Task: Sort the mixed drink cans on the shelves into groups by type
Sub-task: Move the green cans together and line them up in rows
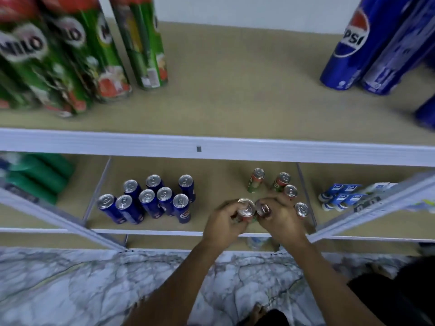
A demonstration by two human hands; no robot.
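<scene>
Lower shelf (211,170): blue cans (150,201) grouped left. Left hand (223,222) grips silver-topped can (246,207); right hand (280,216) grips tilted can (263,209) beside it.

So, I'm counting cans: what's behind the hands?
Behind the hands, four cans stand: two green, two showing only tops. Anything directly under the hands is covered.

This looks like a shop or stockroom setting. White metal shelving (211,147) with tan boards carries drink cans grouped like stock: green Milo cans (58,55) and blue Pepsi cans (348,43) on the upper shelf, a cluster of blue cans (150,201) below, small blue cartons (341,194) to the right. The floor (70,290) is marble-patterned tile, the back wall (247,8) plain white.
</scene>
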